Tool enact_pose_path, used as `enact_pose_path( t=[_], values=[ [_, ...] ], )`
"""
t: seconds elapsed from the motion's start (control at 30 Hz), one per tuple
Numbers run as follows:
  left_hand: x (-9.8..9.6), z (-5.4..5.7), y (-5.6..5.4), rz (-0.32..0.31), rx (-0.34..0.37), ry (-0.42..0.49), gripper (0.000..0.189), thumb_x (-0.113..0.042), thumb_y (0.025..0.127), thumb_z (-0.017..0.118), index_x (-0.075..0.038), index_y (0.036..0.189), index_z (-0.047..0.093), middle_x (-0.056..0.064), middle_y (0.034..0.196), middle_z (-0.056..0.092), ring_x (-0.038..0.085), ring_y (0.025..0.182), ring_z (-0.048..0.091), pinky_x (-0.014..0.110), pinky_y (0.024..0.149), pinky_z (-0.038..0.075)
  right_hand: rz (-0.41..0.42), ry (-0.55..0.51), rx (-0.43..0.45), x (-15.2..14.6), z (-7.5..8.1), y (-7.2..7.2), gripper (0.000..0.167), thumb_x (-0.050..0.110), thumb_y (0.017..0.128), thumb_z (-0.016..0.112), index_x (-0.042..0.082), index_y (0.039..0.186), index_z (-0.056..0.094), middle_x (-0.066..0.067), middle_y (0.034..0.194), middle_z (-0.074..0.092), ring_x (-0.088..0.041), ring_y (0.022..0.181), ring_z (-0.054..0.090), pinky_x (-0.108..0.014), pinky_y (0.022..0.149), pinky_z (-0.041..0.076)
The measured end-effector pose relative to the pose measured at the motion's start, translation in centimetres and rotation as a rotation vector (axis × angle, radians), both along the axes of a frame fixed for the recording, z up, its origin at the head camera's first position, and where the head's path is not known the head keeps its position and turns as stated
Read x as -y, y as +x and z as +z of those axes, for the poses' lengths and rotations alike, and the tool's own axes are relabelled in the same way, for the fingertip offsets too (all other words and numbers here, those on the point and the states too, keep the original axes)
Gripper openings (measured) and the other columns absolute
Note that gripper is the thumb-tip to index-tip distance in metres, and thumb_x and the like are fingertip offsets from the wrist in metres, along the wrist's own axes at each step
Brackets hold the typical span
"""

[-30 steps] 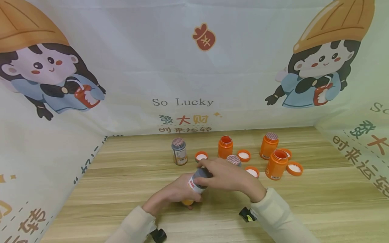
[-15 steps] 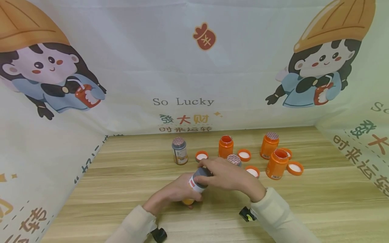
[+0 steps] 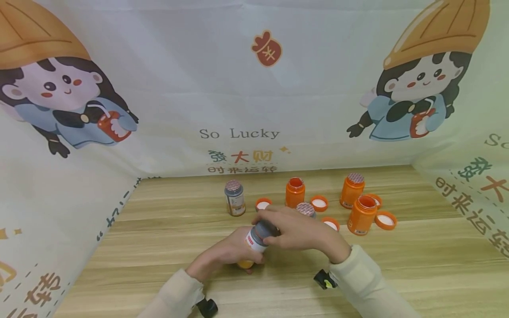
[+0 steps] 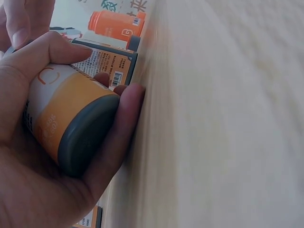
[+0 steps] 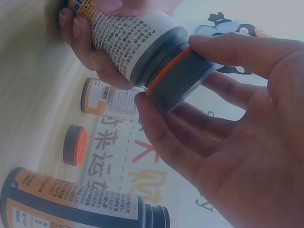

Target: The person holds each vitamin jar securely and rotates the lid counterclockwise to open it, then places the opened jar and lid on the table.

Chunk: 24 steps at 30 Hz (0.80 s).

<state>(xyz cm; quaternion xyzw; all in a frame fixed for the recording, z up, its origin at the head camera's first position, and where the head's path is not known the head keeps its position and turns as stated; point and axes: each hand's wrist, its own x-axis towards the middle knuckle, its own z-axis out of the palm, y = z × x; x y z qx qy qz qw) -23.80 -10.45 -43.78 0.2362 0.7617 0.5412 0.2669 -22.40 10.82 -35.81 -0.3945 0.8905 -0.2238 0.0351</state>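
Observation:
My left hand [image 3: 236, 247] wraps its fingers around a supplement bottle [image 4: 78, 107] with a white and orange label and a dark grey base. The bottle leans to the upper right, low over the table in the head view. With thumb and fingers my right hand [image 3: 302, 229] holds the grey screw cap [image 5: 183, 78] at the bottle's top. An orange rim shows along the cap's lower edge, and part of the bottle's neck is visible beneath it in the right wrist view. My right fingers hide part of the cap in the head view.
Beyond the hands stand a grey bottle [image 3: 235, 201] with a foil-sealed mouth and several orange bottles [image 3: 362, 218] without caps. Another sealed bottle [image 3: 305, 210] is partly behind my right hand. Several caps [image 3: 385, 220] lie inside-up among them. A printed cloth [image 3: 238, 97] encloses the table.
My right hand has twisted at the bottle's top, its thumb shifting a little right and down. My left hand and the bottle have stayed nearly still.

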Motion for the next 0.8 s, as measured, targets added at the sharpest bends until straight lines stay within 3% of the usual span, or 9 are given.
enact_pose_path(
  t=[0.27, 0.43, 0.57, 0.8],
  values=[
    [0.5, -0.3, -0.5, -0.018, 0.060, 0.054, 0.039, 0.000, 0.076, 0.075, 0.006, 0.111, 0.060, 0.003, 0.088, 0.065, 0.016, 0.072, 0.066, 0.030, 0.057, 0.061, -0.033, -0.051, 0.062, -0.6, 0.6, -0.1, 0.037, 0.017, 0.095, 0.069, 0.015, 0.129, 0.058, -0.002, 0.121, 0.065, -0.016, 0.101, 0.061, -0.033, 0.088, 0.057],
    [1.9, -0.2, -1.4, -0.009, 0.126, 0.162, 0.048, -0.003, 0.077, 0.077, 0.007, 0.119, 0.055, 0.004, 0.094, 0.069, 0.018, 0.081, 0.066, 0.032, 0.077, 0.060, -0.070, -0.090, 0.084, -0.9, 0.9, -0.3, 0.038, 0.022, 0.096, 0.070, 0.014, 0.131, 0.056, 0.001, 0.112, 0.063, -0.015, 0.100, 0.061, -0.035, 0.086, 0.059],
    [3.3, 0.2, -2.1, 0.033, 0.116, 0.185, 0.054, -0.009, 0.080, 0.077, 0.003, 0.127, 0.054, 0.005, 0.105, 0.069, 0.019, 0.098, 0.064, 0.034, 0.097, 0.050, -0.093, -0.110, 0.067, -1.0, 1.1, -0.5, 0.038, 0.024, 0.095, 0.073, 0.015, 0.128, 0.058, 0.002, 0.110, 0.064, -0.013, 0.098, 0.061, -0.033, 0.083, 0.061],
    [4.8, 0.5, -2.9, 0.111, 0.069, 0.137, 0.061, -0.012, 0.081, 0.073, -0.002, 0.137, 0.050, 0.016, 0.126, 0.064, 0.023, 0.115, 0.062, 0.034, 0.106, 0.043, -0.128, -0.117, 0.035, -1.3, 1.6, -0.6, 0.038, 0.031, 0.091, 0.079, 0.019, 0.123, 0.062, 0.008, 0.104, 0.067, -0.010, 0.095, 0.062, -0.027, 0.077, 0.058]
  ],
)
